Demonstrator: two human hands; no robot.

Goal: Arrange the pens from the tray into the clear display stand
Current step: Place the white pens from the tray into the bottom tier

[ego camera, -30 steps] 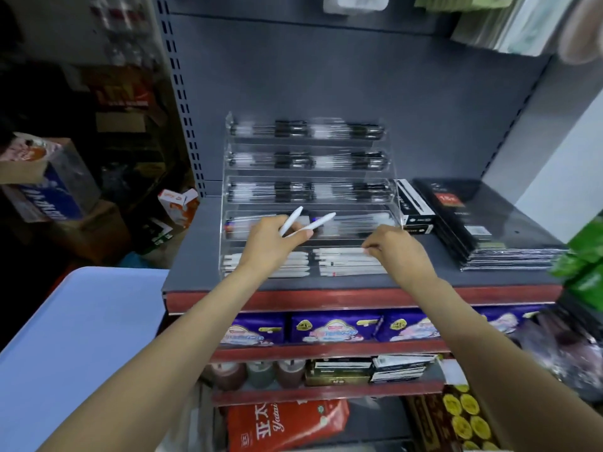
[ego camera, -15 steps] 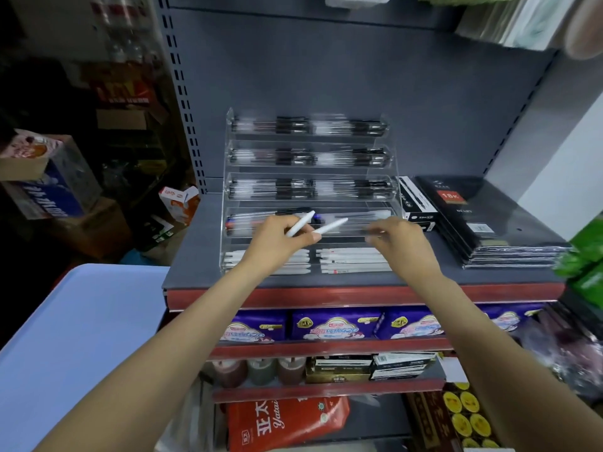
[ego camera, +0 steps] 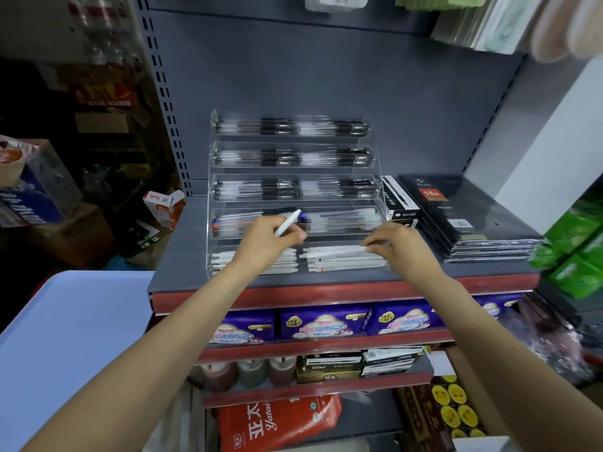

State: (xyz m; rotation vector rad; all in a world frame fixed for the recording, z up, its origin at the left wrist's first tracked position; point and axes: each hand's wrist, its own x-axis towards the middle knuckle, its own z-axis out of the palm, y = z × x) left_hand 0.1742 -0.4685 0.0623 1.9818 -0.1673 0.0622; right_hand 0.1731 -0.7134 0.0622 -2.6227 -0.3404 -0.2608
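A clear tiered display stand (ego camera: 212, 164) sits on the grey shelf, its upper rows filled with black-gripped pens and its bottom row with white pens. My left hand (ego camera: 264, 244) hovers over the left half of the bottom row, holding one white pen (ego camera: 287, 222) that points up and to the right. My right hand (ego camera: 399, 247) is at the right half of the bottom row, fingertips pinching a white pen (ego camera: 336, 251) that lies flat on top of the others there. The tray is a light blue surface (ego camera: 65, 337) at the lower left.
Black pen boxes (ego camera: 399, 199) and a stack of black notebooks (ego camera: 463, 216) lie right of the stand. The grey shelf (ego camera: 182, 243) has a red front edge, with purple packets (ego camera: 323, 322) below. Green packs (ego camera: 577, 252) are at the far right, cardboard boxes (ego camera: 36, 190) at the left.
My right hand took one of the two white pens from my left hand and brought it down onto the right half of the bottom row. My left hand keeps one pen.
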